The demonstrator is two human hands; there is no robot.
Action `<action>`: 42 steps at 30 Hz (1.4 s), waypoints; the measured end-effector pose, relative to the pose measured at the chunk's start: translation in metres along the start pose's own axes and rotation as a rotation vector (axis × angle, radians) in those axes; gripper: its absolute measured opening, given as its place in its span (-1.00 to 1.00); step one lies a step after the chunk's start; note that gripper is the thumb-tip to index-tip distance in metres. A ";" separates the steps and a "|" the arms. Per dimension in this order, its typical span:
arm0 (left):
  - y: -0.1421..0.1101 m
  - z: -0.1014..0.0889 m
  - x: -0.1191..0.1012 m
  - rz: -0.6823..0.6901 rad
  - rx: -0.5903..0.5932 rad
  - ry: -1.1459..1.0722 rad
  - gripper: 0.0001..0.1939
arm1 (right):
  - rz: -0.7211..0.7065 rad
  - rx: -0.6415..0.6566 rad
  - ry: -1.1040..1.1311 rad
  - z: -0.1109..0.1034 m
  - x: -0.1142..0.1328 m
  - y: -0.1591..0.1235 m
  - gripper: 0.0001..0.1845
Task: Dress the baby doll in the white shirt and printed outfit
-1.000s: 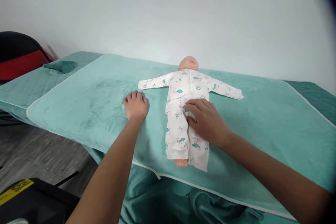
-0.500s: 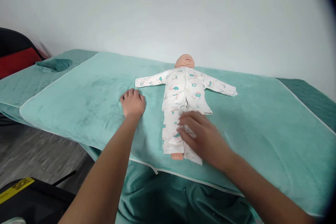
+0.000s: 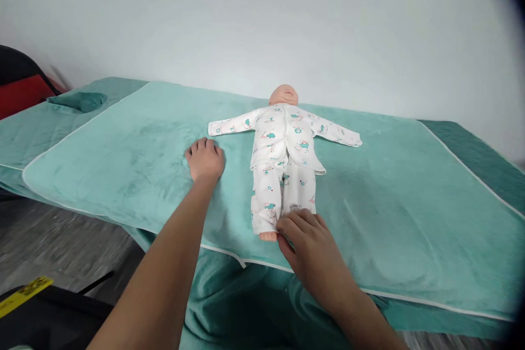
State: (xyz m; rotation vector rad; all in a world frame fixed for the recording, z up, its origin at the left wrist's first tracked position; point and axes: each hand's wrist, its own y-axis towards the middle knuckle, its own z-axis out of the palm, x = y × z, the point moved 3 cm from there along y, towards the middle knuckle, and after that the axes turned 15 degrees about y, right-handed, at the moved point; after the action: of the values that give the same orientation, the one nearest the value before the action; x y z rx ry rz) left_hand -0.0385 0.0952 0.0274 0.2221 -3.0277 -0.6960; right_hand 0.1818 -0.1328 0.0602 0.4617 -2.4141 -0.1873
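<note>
A baby doll [image 3: 284, 94] lies face up on a green padded cover, its head toward the wall. It wears a white printed jacket [image 3: 274, 135] with both sleeves stretched sideways, and matching trousers [image 3: 266, 191]. One bare foot [image 3: 268, 236] pokes out of the trouser leg on the left. At the hem of the other leg, my right hand [image 3: 309, 246] has its fingers bent over the cloth, with the thumb underneath; the foot there is hidden. My left hand [image 3: 205, 158] rests palm down on the cover, left of the doll, fingers somewhat apart, holding nothing.
The green cover [image 3: 123, 147] spreads over a bed with a face hole [image 3: 77, 101] at its left end. A white wall [image 3: 184, 27] stands behind. A red and black chair [image 3: 22, 93] is at far left, and a black object with a yellow label [image 3: 24, 295] at lower left.
My right hand has come down toward the near edge, from above the doll's legs onto the right trouser hem. My left hand has stayed in place. The view has shifted slightly.
</note>
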 end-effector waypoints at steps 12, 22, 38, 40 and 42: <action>0.000 -0.001 -0.001 -0.008 0.005 -0.004 -0.57 | -0.125 -0.210 0.261 -0.017 0.021 -0.020 -0.84; 0.000 0.000 -0.001 -0.006 -0.007 0.008 -0.57 | -0.106 -0.191 0.145 -0.003 0.009 -0.016 -0.79; 0.001 0.001 -0.001 0.005 -0.026 0.035 -0.59 | 0.024 -0.325 0.129 -0.010 -0.033 -0.044 -0.70; 0.001 0.001 -0.001 0.000 -0.026 0.027 -0.59 | 0.051 -0.315 0.141 -0.010 -0.040 -0.047 -0.79; 0.001 0.001 -0.001 -0.003 -0.025 0.012 -0.59 | 0.019 -0.313 0.168 -0.012 -0.039 -0.048 -0.84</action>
State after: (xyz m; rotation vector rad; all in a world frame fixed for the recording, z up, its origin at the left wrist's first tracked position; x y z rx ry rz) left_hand -0.0382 0.0969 0.0272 0.2297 -3.0058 -0.7301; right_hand 0.2307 -0.1631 0.0348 0.2984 -2.1743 -0.4896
